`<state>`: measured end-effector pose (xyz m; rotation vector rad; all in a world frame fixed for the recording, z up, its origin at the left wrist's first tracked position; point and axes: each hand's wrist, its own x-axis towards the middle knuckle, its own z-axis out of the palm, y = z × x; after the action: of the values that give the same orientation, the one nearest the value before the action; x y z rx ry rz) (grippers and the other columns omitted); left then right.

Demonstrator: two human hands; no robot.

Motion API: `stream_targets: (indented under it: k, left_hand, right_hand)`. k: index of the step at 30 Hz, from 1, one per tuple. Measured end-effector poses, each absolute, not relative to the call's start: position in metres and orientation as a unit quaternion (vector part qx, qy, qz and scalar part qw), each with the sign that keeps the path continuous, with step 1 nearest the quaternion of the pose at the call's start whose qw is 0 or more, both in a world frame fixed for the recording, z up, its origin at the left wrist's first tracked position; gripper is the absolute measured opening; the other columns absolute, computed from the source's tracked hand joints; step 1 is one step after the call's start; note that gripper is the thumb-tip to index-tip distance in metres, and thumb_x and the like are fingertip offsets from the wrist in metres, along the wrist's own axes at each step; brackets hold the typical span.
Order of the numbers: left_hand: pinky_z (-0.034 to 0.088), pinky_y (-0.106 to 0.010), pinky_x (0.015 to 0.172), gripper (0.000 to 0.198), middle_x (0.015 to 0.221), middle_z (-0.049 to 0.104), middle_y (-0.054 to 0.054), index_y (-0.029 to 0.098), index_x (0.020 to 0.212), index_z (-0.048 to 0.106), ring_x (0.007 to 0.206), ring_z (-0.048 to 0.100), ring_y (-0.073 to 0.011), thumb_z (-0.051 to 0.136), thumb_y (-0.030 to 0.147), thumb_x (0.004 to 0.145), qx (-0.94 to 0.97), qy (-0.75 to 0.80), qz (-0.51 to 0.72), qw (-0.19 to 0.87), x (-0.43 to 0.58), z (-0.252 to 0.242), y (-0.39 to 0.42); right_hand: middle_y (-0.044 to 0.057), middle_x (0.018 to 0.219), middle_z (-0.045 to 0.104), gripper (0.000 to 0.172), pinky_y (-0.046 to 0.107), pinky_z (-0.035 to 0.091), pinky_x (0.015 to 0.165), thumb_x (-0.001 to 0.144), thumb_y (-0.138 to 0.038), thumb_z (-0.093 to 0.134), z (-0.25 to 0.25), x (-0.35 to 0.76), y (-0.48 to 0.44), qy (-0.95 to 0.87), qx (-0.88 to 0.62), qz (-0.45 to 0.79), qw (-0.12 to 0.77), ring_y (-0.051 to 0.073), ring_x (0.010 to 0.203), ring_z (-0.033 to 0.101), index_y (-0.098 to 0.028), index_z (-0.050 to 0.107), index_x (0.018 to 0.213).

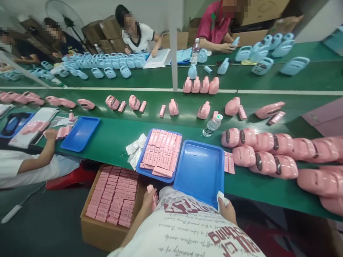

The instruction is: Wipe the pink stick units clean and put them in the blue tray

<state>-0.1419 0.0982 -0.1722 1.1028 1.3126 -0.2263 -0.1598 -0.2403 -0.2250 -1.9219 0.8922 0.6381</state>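
Observation:
My left hand (149,202) is closed around a small pink rectangular part (152,192), held low by my lap beside a cardboard box of pink parts (115,194). My right hand (227,210) pinches a white cloth (221,198) just under the near edge of an empty blue tray (199,171). To the left of that tray, another blue tray (160,154) holds rows of pink rectangular parts.
Pink housings (264,153) crowd the green table (112,137) at right; a water bottle (212,125) and crumpled white cloths (135,150) lie nearby. Another person's arm (40,157) works at left beside an empty blue tray (80,132). Several people sit opposite among blue housings (107,64).

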Motion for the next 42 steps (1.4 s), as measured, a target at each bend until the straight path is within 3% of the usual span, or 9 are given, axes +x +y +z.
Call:
stream_targets:
  k: [6, 11, 16, 18, 22, 25, 29, 36, 42]
  left_hand:
    - [0.039, -0.017, 0.049, 0.016, 0.066, 0.057, -0.004, 0.009, 0.085, 0.061, 0.054, 0.048, -0.0073, 0.066, 0.007, 0.07, 0.629, 0.429, -0.18, 0.622, -0.119, -0.139, 0.069]
    - [0.047, -0.012, 0.074, 0.036, 0.113, 0.059, -0.007, 0.006, 0.107, 0.06, 0.086, 0.056, -0.0054, 0.065, 0.021, 0.075, 0.7, 0.269, -0.117, 0.651, -0.065, -0.116, 0.056]
    - [0.042, -0.014, 0.052, 0.07, 0.074, 0.053, -0.003, 0.006, 0.118, 0.057, 0.061, 0.049, -0.0047, 0.065, 0.056, 0.07, 0.674, 0.105, -0.051, 0.73, -0.019, -0.071, 0.03]
    - [0.053, -0.019, 0.074, 0.062, 0.106, 0.057, -0.009, 0.011, 0.114, 0.06, 0.091, 0.058, -0.0114, 0.074, 0.046, 0.066, 0.635, 0.057, -0.04, 0.769, -0.01, -0.053, 0.02]
    - [0.05, -0.012, 0.073, 0.045, 0.103, 0.061, -0.007, 0.015, 0.104, 0.064, 0.087, 0.059, -0.0069, 0.078, 0.026, 0.063, 0.643, -0.064, -0.023, 0.763, -0.008, -0.024, -0.001]
    - [0.051, -0.01, 0.078, 0.038, 0.106, 0.063, -0.005, 0.017, 0.103, 0.063, 0.094, 0.062, -0.0061, 0.075, 0.017, 0.067, 0.654, -0.156, 0.007, 0.741, -0.011, -0.009, -0.015]
    - [0.052, -0.012, 0.081, 0.036, 0.103, 0.065, -0.007, 0.012, 0.098, 0.058, 0.096, 0.063, -0.0067, 0.074, 0.013, 0.067, 0.653, -0.179, 0.07, 0.733, -0.013, 0.003, -0.025]
    - [0.048, -0.004, 0.073, 0.034, 0.086, 0.063, 0.002, 0.013, 0.087, 0.057, 0.08, 0.06, 0.0009, 0.077, 0.01, 0.059, 0.668, -0.183, 0.193, 0.695, -0.015, 0.007, -0.025]
    - [0.05, -0.016, 0.053, 0.051, 0.083, 0.056, -0.001, 0.011, 0.093, 0.051, 0.063, 0.057, -0.0055, 0.079, 0.038, 0.061, 0.546, 0.036, 0.041, 0.836, -0.018, 0.009, -0.02]
  right_hand:
    - [0.018, 0.108, 0.059, 0.064, 0.033, 0.04, 0.091, 0.067, -0.06, 0.032, -0.226, -0.15, -0.241, 0.353, -0.781, 0.212, 0.47, 0.029, 0.106, 0.054, -0.009, 0.049, 0.103]
    - [0.019, 0.103, 0.061, 0.052, 0.034, 0.042, 0.09, 0.067, -0.051, 0.039, -0.22, -0.11, -0.251, 0.335, -0.789, 0.191, 0.479, 0.028, 0.1, 0.057, -0.008, 0.054, 0.092]
    - [0.021, 0.117, 0.057, 0.06, 0.044, 0.036, 0.1, 0.074, -0.038, 0.041, -0.176, -0.088, -0.282, 0.331, -0.815, 0.159, 0.448, 0.037, 0.119, 0.048, -0.001, 0.059, 0.118]
    - [0.018, 0.12, 0.056, 0.064, 0.047, 0.035, 0.101, 0.08, -0.041, 0.04, -0.15, -0.075, -0.29, 0.328, -0.829, 0.122, 0.436, 0.037, 0.121, 0.047, -0.005, 0.054, 0.131]
    - [0.007, 0.133, 0.049, 0.063, 0.036, 0.036, 0.106, 0.085, -0.046, 0.039, -0.085, -0.034, -0.278, 0.265, -0.851, -0.016, 0.454, 0.023, 0.127, 0.045, -0.017, 0.044, 0.141]
    - [0.015, 0.135, 0.046, 0.063, 0.037, 0.037, 0.107, 0.087, -0.049, 0.044, -0.03, -0.007, -0.248, 0.061, -0.844, -0.235, 0.479, 0.024, 0.128, 0.043, -0.005, 0.05, 0.132]
    - [0.01, 0.118, 0.06, 0.042, 0.026, 0.05, 0.09, 0.095, -0.035, 0.041, 0.027, -0.006, -0.211, -0.104, -0.829, -0.207, 0.508, 0.015, 0.107, 0.059, -0.009, 0.051, 0.127]
    - [0.008, 0.126, 0.055, 0.036, 0.049, 0.032, 0.108, 0.087, -0.005, 0.049, 0.039, -0.017, -0.185, -0.415, -0.825, -0.338, 0.181, 0.026, 0.126, 0.046, -0.01, 0.05, 0.123]
    - [0.014, 0.115, 0.06, 0.044, 0.036, 0.053, 0.085, 0.093, -0.038, 0.046, 0.023, 0.014, -0.221, -0.065, -0.778, -0.269, 0.564, 0.024, 0.106, 0.06, -0.016, 0.051, 0.132]
